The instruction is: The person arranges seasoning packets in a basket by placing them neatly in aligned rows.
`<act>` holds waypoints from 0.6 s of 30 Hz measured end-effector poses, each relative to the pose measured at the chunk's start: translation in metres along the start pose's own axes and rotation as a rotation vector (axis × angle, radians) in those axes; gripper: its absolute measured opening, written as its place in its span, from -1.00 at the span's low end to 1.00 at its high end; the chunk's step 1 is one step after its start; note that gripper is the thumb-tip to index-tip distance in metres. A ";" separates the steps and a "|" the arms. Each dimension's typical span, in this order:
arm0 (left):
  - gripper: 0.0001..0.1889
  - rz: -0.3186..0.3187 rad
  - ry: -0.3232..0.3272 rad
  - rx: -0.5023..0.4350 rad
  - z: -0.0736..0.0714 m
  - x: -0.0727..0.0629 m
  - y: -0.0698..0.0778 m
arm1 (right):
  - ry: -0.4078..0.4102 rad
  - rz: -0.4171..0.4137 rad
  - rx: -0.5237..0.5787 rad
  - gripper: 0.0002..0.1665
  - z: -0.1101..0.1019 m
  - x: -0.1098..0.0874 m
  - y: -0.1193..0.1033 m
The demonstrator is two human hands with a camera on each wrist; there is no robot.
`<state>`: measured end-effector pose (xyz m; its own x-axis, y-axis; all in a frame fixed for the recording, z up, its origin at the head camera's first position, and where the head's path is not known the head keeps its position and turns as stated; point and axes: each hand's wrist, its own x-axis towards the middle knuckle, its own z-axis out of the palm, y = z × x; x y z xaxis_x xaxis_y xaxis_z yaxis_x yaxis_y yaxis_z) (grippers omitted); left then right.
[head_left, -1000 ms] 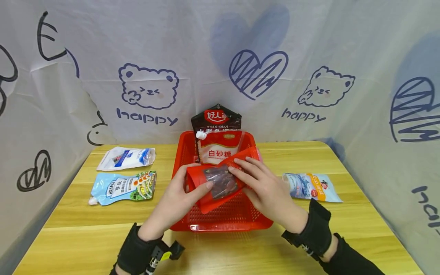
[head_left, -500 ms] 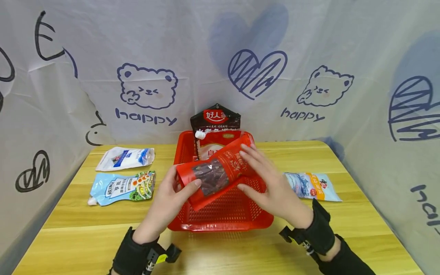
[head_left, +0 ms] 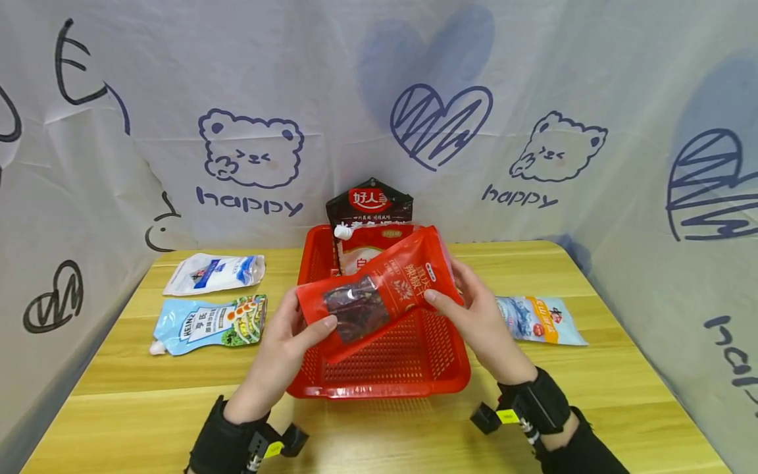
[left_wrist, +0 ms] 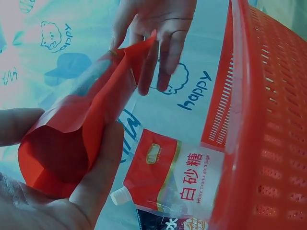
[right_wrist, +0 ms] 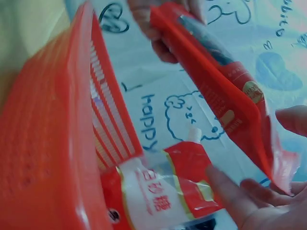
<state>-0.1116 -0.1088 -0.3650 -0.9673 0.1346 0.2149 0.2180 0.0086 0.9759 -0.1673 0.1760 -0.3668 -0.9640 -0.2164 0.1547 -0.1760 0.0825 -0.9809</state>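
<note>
A red pouch of dried chilies [head_left: 358, 306] with a see-through window is held tilted above the red plastic basket [head_left: 379, 390]. My left hand [head_left: 277, 345] grips its lower left end, thumb on the front and fingers behind. In the left wrist view the pouch's near end bulges open like a tube. My right hand [head_left: 488, 326] is around the pouch's upper right end. In the right wrist view its thumb [right_wrist: 293, 120] stands apart from the pouch and the fingers lie behind. A white granulated sugar pouch [left_wrist: 184, 177] with a spout stands in the basket's back.
A black seasoning packet [head_left: 370, 203] rises behind the sugar pouch. On the wooden table [head_left: 385, 441] lie a white-and-blue bag [head_left: 216, 273] and a Heinz spout pouch [head_left: 210, 324] at left, and a blue-orange bag [head_left: 541, 320] at right. A drawn-on cloth hangs behind.
The chili pouch has shifted left and straightened, showing more of its printed front. My right hand lifted off its front and came around its right end. The left hand keeps its grip.
</note>
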 end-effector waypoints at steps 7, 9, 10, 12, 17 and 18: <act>-0.54 0.032 -0.063 0.016 0.003 0.001 -0.005 | -0.031 0.094 0.124 -0.27 0.000 0.000 0.002; -0.54 0.040 -0.067 0.022 0.003 0.001 -0.006 | -0.031 0.104 0.141 -0.27 -0.001 0.000 0.003; -0.53 0.044 -0.070 0.028 0.003 0.002 -0.006 | -0.030 0.107 0.148 -0.27 -0.001 0.000 0.003; -0.52 0.054 -0.077 0.047 0.002 0.002 -0.007 | -0.028 0.112 0.159 -0.26 -0.002 0.000 0.003; -0.46 0.033 -0.098 0.072 0.000 0.005 -0.007 | -0.021 0.103 0.123 -0.27 -0.005 0.000 0.001; -0.45 0.028 -0.099 0.081 -0.001 0.006 -0.007 | -0.019 0.097 0.104 -0.28 -0.006 0.000 0.000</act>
<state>-0.1189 -0.1090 -0.3704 -0.9441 0.2327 0.2336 0.2586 0.0826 0.9625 -0.1689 0.1820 -0.3657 -0.9713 -0.2307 0.0574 -0.0597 0.0031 -0.9982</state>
